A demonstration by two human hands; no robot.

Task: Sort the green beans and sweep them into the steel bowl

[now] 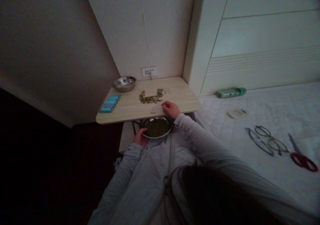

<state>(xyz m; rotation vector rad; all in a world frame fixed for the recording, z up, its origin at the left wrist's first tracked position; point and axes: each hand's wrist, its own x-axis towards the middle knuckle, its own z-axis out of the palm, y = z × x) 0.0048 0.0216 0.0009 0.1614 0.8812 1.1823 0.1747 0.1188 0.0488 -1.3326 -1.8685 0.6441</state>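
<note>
My left hand (pixel 141 137) grips the left rim of a round metal bowl (pixel 163 135), held at my lap just below the table's front edge. Small dark green grains that look like beans (pixel 156 127) cover its bottom. Over the near edge of the wooden table (pixel 178 88), my right hand (pixel 171 109) is closed, fingers pinching a thin, see-through, rounded piece (pixel 157 109). Its exact kind is unclear. Just beyond that piece, loose green grains (pixel 151 98) lie spread in a rough U shape on the tabletop.
A second metal bowl (pixel 124 84) stands at the table's back left, with a blurred blue phone-like object (pixel 110 103) before it. On the bed to the right lie a green bottle-shaped object (pixel 231 92), a white remote (pixel 238 113), glasses (pixel 271 140) and red-handled scissors (pixel 303 161).
</note>
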